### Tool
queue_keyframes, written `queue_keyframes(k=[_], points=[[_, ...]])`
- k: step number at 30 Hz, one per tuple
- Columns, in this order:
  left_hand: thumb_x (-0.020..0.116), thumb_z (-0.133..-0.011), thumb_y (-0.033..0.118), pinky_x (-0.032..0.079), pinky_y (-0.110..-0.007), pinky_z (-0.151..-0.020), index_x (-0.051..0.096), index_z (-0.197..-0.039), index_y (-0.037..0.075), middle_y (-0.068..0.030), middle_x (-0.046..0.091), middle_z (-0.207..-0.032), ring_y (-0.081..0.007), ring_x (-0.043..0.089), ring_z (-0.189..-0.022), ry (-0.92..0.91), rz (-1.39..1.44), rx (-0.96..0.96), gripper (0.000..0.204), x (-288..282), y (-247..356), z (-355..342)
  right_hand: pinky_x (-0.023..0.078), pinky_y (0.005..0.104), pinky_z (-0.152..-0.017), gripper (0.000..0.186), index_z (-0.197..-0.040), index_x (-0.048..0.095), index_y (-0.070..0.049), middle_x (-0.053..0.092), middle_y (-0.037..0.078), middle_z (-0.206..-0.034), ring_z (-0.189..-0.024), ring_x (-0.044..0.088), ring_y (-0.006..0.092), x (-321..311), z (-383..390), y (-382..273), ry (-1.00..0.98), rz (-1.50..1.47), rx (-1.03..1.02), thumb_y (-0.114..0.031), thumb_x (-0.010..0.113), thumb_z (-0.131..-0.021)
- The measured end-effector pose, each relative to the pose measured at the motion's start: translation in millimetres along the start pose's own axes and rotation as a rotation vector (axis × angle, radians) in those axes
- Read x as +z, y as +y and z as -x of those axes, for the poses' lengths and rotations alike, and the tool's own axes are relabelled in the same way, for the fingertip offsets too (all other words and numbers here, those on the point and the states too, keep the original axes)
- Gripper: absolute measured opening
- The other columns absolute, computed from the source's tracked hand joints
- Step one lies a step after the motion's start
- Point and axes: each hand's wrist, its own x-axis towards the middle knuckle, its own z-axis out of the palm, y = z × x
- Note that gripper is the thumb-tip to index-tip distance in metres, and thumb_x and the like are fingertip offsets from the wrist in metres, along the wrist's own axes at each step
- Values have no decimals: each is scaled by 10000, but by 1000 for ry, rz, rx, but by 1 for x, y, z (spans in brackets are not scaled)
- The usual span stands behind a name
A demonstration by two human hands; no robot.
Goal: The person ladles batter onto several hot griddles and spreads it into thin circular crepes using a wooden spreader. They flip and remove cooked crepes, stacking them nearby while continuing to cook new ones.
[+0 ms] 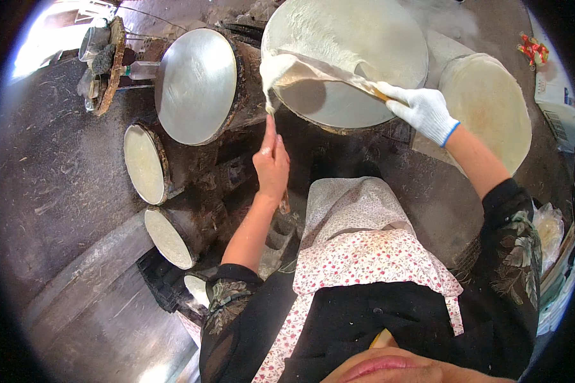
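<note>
A large round griddle (pixel 370 110) lies in front of me, its far part coated with pale wet batter (pixel 329 35) and its near part bare. In a white knit glove, my right hand (pixel 423 113) is closed on the end of a long wooden spreader (pixel 338 73), which slants over the griddle. Thick batter clings to the spreader's left end and hangs down there. My bare left hand (pixel 272 167) grips a slim tool with a wooden handle (pixel 284 204); its batter-covered tip meets the hanging batter. The tool's exact kind is hidden.
Right of the griddle lies a large round flatbread (pixel 485 105), possibly a stack. A bare round griddle (pixel 197 86) stands to the left, with smaller pale-topped round griddles (pixel 145 163) below it. A round shelf (pixel 114 67) holding a bottle (pixel 142 70) and containers is at the far left. Steam rises at the back.
</note>
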Motion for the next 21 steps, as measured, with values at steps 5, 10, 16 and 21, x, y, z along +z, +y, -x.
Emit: queue_keyframes(k=[5,10,16,21], points=[[490,-1095,28,411,-229,-539,426,-1638,143,72,461,-697,-24,415,-589,-133,-57,47,559,-2,1,49,592,382,-677,419,-1382,711,-308,735,156,-821,-684,718,335,-12,70,2,155,-126,-89,-294,701,-963],[490,-1113,60,391,-214,-502,354,-1670,161,50,486,-653,-37,422,-536,-288,157,189,582,-39,38,49,495,286,-1081,472,-1458,634,-46,638,48,-1494,-1265,604,98,-16,118,-43,263,-525,372,-44,673,-987],[377,-1172,345,350,-265,-369,258,-1612,83,-32,454,-621,-92,393,-436,-68,570,645,526,-124,102,9,557,272,-630,714,-1661,368,-311,732,41,-1202,-635,493,65,107,55,-190,202,-1191,263,-95,526,-999],[344,-1181,335,368,-258,-394,4,-1711,178,-30,456,-617,-87,375,-440,-59,451,677,649,-187,98,23,553,536,-881,818,-1688,219,-288,714,317,-980,-928,727,453,179,-113,-310,175,-385,355,-47,482,-952]])
